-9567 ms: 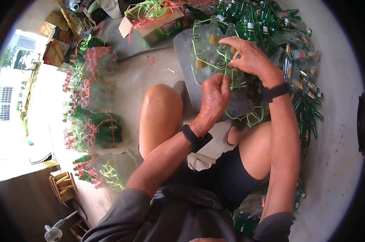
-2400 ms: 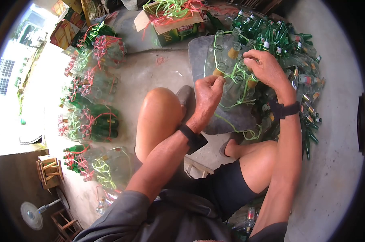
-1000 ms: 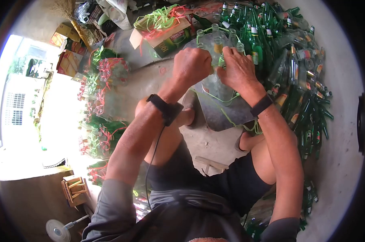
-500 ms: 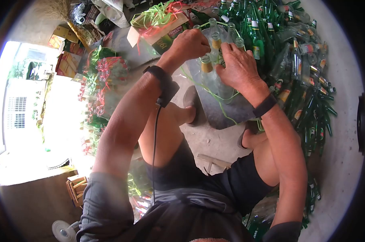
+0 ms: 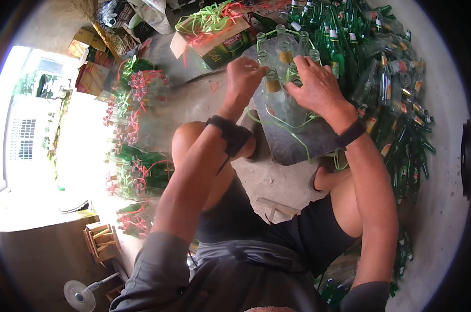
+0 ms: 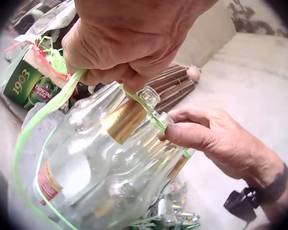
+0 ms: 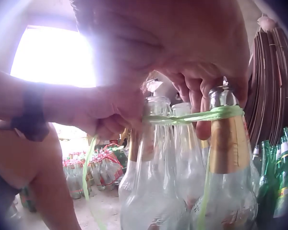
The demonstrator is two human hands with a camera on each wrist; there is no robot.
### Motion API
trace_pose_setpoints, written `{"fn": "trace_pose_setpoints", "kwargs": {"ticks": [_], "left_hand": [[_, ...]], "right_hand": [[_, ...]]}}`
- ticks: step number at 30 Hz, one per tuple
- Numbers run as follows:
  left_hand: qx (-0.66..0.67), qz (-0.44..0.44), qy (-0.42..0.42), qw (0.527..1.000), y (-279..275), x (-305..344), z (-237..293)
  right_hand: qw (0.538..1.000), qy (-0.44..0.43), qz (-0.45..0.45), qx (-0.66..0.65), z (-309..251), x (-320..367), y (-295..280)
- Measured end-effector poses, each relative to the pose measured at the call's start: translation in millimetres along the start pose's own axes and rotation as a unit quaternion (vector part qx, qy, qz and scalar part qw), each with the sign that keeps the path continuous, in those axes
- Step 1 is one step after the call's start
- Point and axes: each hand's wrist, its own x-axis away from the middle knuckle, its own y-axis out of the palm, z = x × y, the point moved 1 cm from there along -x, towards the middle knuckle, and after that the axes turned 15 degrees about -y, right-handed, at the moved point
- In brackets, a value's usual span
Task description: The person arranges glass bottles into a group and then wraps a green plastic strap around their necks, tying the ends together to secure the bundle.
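Clear glass bottles (image 5: pixel 273 98), some with gold neck foil, stand bunched upright on a dark slab (image 5: pixel 292 148). My left hand (image 5: pixel 244 78) is at the left side of their necks, its curled fingers gripping a green plastic strip (image 6: pixel 50 104). From that hand the strip runs taut across the necks, and a long loop hangs down over the bottles' sides. My right hand (image 5: pixel 318 86) is over the right-hand necks, thumb and fingers holding a bottle neck where the strip passes. Right wrist view: the strip (image 7: pixel 197 116) crosses just below the bottle mouths.
Green bottles (image 5: pixel 337 57) are heaped against the wall at right. A carton (image 5: pixel 222 52) topped with green and red strips stands behind the slab. Tied bottle bundles (image 5: pixel 136 171) line the floor at left. A wooden stool (image 5: pixel 277 206) lies between the legs; a fan (image 5: pixel 79 296) stands lower left.
Since the oldest frame, my left hand has gone from the bundle's near side to its left, dipping slightly in the last half second. My right hand stays at the necks.
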Motion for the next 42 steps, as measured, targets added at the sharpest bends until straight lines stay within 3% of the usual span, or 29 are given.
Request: {"fn": "trace_pose_setpoints", "kwargs": {"ticks": [1,2,4,6,8,11,14,17,23,30,35,42], "left_hand": [[0.081,-0.032,-0.046,0.995,3,5,-3],[0.084,-0.032,-0.046,0.995,5,10,-6],[0.156,-0.07,-0.129,0.977,6,17,-12],[0.151,-0.079,-0.141,0.975,10,16,-15],[0.161,-0.11,-0.162,0.967,9,17,-16],[0.171,-0.124,-0.176,0.961,9,15,-17],[0.221,-0.139,-0.195,0.945,11,14,-20],[0.224,-0.162,-0.195,0.941,9,14,-22],[0.248,-0.164,-0.19,0.936,11,13,-25],[0.23,-0.149,-0.202,0.94,16,18,-25],[0.225,-0.078,-0.18,0.954,26,43,-15],[0.271,-0.106,-0.208,0.934,40,90,0]], "right_hand": [[1.0,-0.003,-0.001,0.003,2,2,-1],[0.999,-0.027,0.022,-0.013,4,7,-2],[0.997,-0.056,0.042,-0.027,12,14,-8],[0.991,-0.091,0.089,-0.032,22,19,-24],[0.994,-0.056,0.085,-0.04,29,22,-37],[0.993,0.073,-0.03,-0.085,31,24,-50],[0.98,0.125,-0.051,-0.144,31,26,-39],[0.993,0.074,-0.014,-0.091,33,26,-31],[0.989,0.101,-0.068,-0.079,34,19,-31],[0.997,0.062,-0.047,-0.008,48,19,-22],[0.997,0.047,-0.059,0.01,56,12,-26],[0.998,0.011,-0.051,0.034,78,5,-23]]}}
